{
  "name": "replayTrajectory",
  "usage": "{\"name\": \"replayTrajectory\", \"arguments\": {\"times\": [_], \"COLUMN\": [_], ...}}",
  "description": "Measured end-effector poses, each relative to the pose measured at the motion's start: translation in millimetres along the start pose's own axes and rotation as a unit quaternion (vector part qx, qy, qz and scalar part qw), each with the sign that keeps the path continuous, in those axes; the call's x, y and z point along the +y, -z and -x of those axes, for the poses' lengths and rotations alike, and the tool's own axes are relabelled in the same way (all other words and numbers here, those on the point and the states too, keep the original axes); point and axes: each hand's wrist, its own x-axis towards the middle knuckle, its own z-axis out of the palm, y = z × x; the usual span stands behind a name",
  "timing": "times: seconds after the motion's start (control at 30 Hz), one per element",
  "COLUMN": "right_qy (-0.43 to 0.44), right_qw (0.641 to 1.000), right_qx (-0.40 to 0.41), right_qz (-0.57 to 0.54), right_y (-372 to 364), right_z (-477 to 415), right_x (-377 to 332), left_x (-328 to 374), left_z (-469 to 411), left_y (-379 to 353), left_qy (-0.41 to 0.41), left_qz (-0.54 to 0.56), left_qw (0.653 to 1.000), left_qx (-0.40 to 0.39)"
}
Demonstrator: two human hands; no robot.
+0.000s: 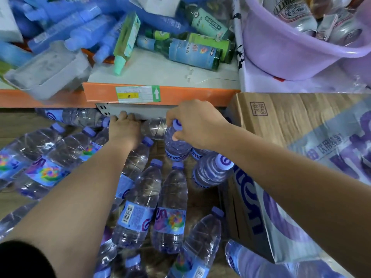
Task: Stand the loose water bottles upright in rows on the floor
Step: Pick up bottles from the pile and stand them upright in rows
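The right hand (192, 125) pinches a water bottle (176, 145) at its neck, fingers curled round the purple cap. The bottle stands nearly upright just below the orange shelf edge (180, 95). The left hand (124, 127) reaches under that same edge, knuckles up. Its fingertips are hidden, so I cannot tell whether it holds anything.

To do this step well, set the base flat on the floor close against the standing bottle (212, 171), which sits further below the edge and to the right, so the row starts straight. Let go only once it stops rocking. The loose bottles (170, 207) lying well below the edge should probably be cleared from the row's path first, or they may knock it over.

The bottle labels are blue with purple lettering, possibly ending in "en", plus a barcode. The tag (136, 94) on the shelf edge carries a white arrow on green. The cardboard box (281, 115), right of the edge, bears a stamped Chinese mark.
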Motion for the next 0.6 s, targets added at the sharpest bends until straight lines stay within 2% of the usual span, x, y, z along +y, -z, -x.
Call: {"name": "replayTrajectory", "arguments": {"times": [0.13,0.3,0.4,0.6], "right_qy": [-0.011,-0.022,-0.025,-0.042], "right_qw": [1.0,0.999,1.0,0.999], "right_qx": [0.006,0.005,0.004,0.013], "right_qz": [-0.016,-0.025,-0.015,0.013], "right_y": [-2.6,-0.7,-2.8,-8.0], "right_z": [0.0,6.0,8.5,14.7], "right_x": [-2.5,-4.4,-8.5,-11.8], "left_x": [-20.1,-34.1,-30.2,-21.6], "left_z": [4.6,22.5,41.9,68.4], "left_y": [19.4,55.0,63.8,91.7], "left_qy": [-0.07,-0.097,-0.089,-0.083], "left_qz": [0.005,0.176,0.259,0.276], "left_qw": [0.996,0.979,0.959,0.951], "left_qx": [0.05,0.033,0.078,0.108]}}
